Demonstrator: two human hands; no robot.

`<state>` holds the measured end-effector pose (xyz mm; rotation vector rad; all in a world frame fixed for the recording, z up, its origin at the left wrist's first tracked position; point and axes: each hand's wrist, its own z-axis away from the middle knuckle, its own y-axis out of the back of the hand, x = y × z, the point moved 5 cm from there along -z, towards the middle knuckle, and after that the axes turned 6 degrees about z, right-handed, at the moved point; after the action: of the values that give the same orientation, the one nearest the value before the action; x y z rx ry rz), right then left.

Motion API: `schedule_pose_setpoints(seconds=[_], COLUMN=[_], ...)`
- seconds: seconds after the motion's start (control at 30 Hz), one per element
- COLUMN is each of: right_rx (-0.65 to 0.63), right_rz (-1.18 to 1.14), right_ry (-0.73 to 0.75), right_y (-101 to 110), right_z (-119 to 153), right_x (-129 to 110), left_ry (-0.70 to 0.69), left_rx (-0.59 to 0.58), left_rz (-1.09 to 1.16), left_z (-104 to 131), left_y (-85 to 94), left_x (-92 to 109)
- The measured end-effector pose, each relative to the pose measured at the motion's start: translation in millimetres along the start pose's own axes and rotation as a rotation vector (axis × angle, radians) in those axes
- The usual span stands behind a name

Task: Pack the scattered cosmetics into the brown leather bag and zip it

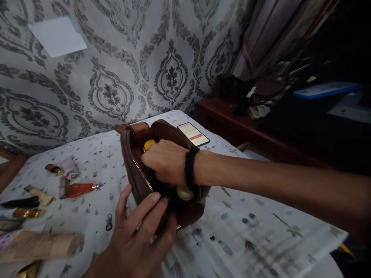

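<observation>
A brown leather zip bag (131,166) stands unzipped on the cloth-covered table, its mouth facing up. My right hand (166,160), with a black band at the wrist, reaches down into it. Its fingers are curled and their tips hidden; what they hold cannot be made out. Just beyond them shows a round yellow item (149,144). Under the wrist, a pale round lid (184,192) lies in the dark inside. My left hand (142,227) grips the bag's near rim beside the zip, its fingers bent over the edge.
Left on the patterned cloth (252,231) lie an orange bottle (79,189), a pink tube (69,167), a beige tube (49,245) and several other cosmetics. A lit phone (193,134) lies behind the bag. Dark red furniture (214,112) with cluttered items stands at the right.
</observation>
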<state>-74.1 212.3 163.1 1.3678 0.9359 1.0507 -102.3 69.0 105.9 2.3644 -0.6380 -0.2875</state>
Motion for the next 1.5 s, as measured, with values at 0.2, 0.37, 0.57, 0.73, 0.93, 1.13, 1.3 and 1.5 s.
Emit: schedule_pose_setpoints(seconds=[0.2,0.37,0.57,0.73,0.93,1.13,1.3,1.5], right_rx=[-0.066,-0.048,-0.088,0.045,-0.063,-0.001,-0.002,-0.194], right_rz=[0.002,0.051,0.067,0.068,0.114,0.170,0.209,0.325], right_ry=[-0.017,-0.071,-0.125,-0.145,-0.162,-0.244,-0.296,-0.119], right_y=[3.1,2.9,-14.0,-20.7,-12.4,32.1,41.7,17.7], right_z=[5.7,8.7,-6.5,-10.6,-6.6,8.2,23.9,19.4], right_x=[1.2,1.5,9.4,10.6,5.6,23.5,36.6,18.4], left_ry=[-0.059,-0.089,-0.056,-0.003,0.086,0.142,0.181,0.208], left_rx=[-0.108,-0.126,-0.094,-0.091,-0.051,-0.112,-0.117,-0.146], left_rz=[0.036,-0.003,-0.096,-0.144,-0.122,-0.120,-0.148,-0.173], left_z=[-1.1,-7.6,0.8,22.2,46.3,72.8,80.4,78.9], left_y=[3.0,12.2,30.2,46.1,63.2,59.8,59.0,58.5], left_x=[-0.9,2.9,3.4,2.5,-1.8,-18.2,-35.0,-42.9])
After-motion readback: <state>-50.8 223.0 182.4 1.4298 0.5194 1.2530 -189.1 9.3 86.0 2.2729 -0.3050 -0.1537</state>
